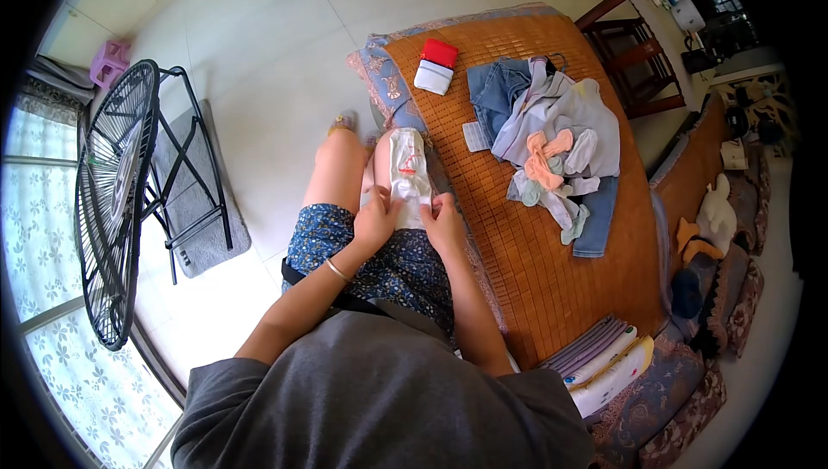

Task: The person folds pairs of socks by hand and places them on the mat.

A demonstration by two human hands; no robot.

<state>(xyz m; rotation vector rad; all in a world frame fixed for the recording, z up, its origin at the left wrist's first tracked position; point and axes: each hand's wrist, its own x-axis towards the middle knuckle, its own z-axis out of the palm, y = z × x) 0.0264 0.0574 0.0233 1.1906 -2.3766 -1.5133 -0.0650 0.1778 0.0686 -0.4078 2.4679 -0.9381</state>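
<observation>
A white folded cloth garment [409, 178] with a red print lies lengthwise along my thigh. My left hand [376, 217] pinches its near left edge between thumb and fingers. At the near right edge, my right hand [443, 221] is closed on the same garment. To the right, on the woven mat, is a loose heap with a pale grey shirt [539, 111], blue jeans [595, 219], peach socks [545, 159] and other small light pieces. Farther forward are a folded red cloth [440, 53] and a folded white cloth [434, 78].
The brown woven mat [509, 288] covers the seat beside me. Folded clothes [595, 353] are stacked near its close right end. On the left stands a black round-backed folding chair [121, 202] over a grey rug [203, 184]. A wooden chair [634, 55] is at far right.
</observation>
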